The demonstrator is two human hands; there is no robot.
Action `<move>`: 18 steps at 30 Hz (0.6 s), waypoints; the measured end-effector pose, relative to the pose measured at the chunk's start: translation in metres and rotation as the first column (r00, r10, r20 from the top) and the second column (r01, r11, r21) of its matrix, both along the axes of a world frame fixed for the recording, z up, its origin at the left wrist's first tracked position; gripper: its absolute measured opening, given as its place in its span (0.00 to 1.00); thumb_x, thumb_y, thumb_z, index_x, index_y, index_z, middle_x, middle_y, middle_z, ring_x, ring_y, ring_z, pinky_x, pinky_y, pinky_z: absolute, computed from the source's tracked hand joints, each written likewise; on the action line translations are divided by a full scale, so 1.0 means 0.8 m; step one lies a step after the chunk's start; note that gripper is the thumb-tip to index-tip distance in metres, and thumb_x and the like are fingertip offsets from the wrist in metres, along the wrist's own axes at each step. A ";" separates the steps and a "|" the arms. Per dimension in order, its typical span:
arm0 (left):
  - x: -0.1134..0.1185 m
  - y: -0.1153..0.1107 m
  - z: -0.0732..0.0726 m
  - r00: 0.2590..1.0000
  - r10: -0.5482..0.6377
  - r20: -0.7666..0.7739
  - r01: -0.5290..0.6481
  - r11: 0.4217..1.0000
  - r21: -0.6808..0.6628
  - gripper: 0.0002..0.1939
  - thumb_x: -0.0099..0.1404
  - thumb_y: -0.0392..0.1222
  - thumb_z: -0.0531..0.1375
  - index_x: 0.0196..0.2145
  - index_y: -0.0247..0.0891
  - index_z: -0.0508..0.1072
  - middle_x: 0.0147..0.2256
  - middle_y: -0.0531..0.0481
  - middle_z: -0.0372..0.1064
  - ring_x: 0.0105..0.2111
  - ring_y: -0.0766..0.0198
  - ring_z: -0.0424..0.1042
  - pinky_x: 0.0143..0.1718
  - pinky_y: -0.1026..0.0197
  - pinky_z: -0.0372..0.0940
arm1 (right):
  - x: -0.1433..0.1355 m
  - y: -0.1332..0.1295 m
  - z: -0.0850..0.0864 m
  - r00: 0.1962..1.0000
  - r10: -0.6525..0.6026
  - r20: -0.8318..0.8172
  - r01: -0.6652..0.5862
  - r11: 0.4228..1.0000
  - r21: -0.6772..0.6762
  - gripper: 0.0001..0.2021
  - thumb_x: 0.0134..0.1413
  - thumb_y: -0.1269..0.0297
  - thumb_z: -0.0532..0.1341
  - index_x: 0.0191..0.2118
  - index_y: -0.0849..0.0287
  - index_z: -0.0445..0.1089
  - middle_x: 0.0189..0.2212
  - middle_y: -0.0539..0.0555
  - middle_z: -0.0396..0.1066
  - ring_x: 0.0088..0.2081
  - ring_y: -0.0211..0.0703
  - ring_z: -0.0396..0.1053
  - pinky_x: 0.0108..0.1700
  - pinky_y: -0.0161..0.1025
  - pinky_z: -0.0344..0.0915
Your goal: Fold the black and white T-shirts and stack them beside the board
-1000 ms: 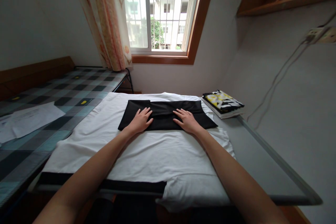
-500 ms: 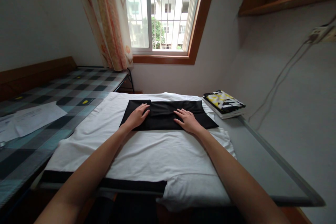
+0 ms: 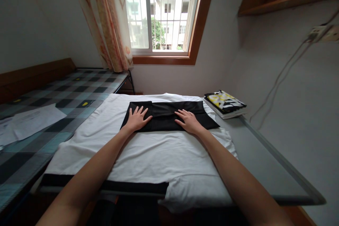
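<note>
A folded black cloth [image 3: 163, 114] lies across the far half of a white cloth [image 3: 148, 152] spread over the table. My left hand [image 3: 137, 118] rests palm down on the black cloth's left part, its fingers spread. On the right part lies my right hand [image 3: 188, 120], flat with fingers apart. Neither hand grips anything. A black band [image 3: 132, 186] shows along the white cloth's near edge, and a rumpled white part hangs over that edge.
A stack of books or folded items [image 3: 225, 104] sits at the table's far right corner. The grey table top [image 3: 265, 162] shows on the right. At left, a checkered bed [image 3: 97, 95] bears papers [image 3: 37, 118]. Behind are a window [image 3: 169, 17] and curtain [image 3: 108, 21].
My left hand has shifted slightly left and its fingers have spread wider on the black cloth. My right hand stays in nearly the same place.
</note>
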State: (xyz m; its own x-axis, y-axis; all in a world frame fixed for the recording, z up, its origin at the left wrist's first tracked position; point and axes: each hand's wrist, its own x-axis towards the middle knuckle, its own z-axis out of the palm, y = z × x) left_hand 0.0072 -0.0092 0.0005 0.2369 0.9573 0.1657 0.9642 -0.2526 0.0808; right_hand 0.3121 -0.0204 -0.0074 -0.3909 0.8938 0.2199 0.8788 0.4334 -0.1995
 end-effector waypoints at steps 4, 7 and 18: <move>-0.005 0.005 0.009 0.998 0.030 0.049 -0.037 0.988 0.153 0.32 0.71 0.57 0.44 0.61 0.31 0.64 0.63 0.37 0.56 0.66 0.48 0.48 0.65 0.45 0.45 | 0.000 0.000 0.000 1.000 -0.003 0.000 0.003 1.000 0.003 0.26 0.64 0.49 0.50 0.64 0.52 0.60 0.65 0.57 0.56 0.66 0.52 0.50 0.64 0.54 0.49; -0.017 0.009 0.014 0.986 0.156 0.061 -0.167 0.942 0.292 0.30 0.71 0.53 0.45 0.60 0.30 0.65 0.64 0.36 0.55 0.67 0.48 0.45 0.66 0.45 0.43 | -0.001 0.000 0.000 1.000 -0.001 -0.001 0.001 1.000 0.005 0.26 0.64 0.50 0.51 0.64 0.52 0.60 0.65 0.56 0.57 0.66 0.52 0.50 0.64 0.54 0.49; -0.034 0.017 -0.002 0.950 0.310 0.028 -0.310 0.951 0.007 0.46 0.67 0.67 0.40 0.65 0.23 0.53 0.67 0.29 0.42 0.67 0.44 0.41 0.64 0.43 0.47 | 0.000 0.000 -0.001 1.000 -0.003 -0.006 0.003 1.000 0.009 0.26 0.64 0.50 0.51 0.64 0.54 0.60 0.65 0.57 0.57 0.66 0.52 0.50 0.64 0.53 0.48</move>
